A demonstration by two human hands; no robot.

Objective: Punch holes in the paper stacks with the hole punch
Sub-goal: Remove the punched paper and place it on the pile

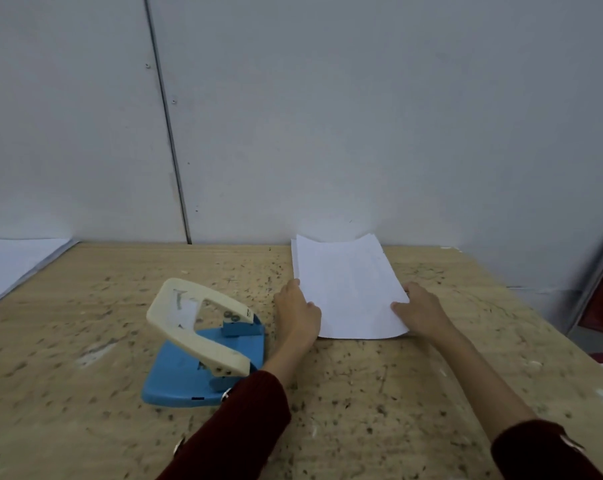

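Head view. The paper stack point(348, 292) lies on the table point(85, 306), far side against the wall point(362, 116), its far edge curling upward where it meets the wall. No punched holes are visible along any edge of the stack that I can see; I judge that punching of this stack has not begun. The hole punch point(203, 341) stands to the left of the stack, apart from it, blue base flat on the table, cream lever raised. Nothing is in its slot. A second expanse of white sheet point(12, 265) lies at the far left edge of the table; whether it is another stack for punching I cannot tell.

Remaining steps, as I judge them: square the stack, carry it to the punch, seat one edge in the slot, press the lever.

Hand pose. My left hand point(298, 310) is at the left edge of the stack, near its lower corner, thumb on top of the sheets and fingers curled at the edge; they appear to pinch the paper. My right hand point(419, 308) is at the right edge, thumb laid over the top sheet, the other fingers hidden behind the stack; I read this as a grip as well. Both forearms reach forward, dark red sleeves point(244, 420) pushed back from the wrists. Neither hand touches the punch.
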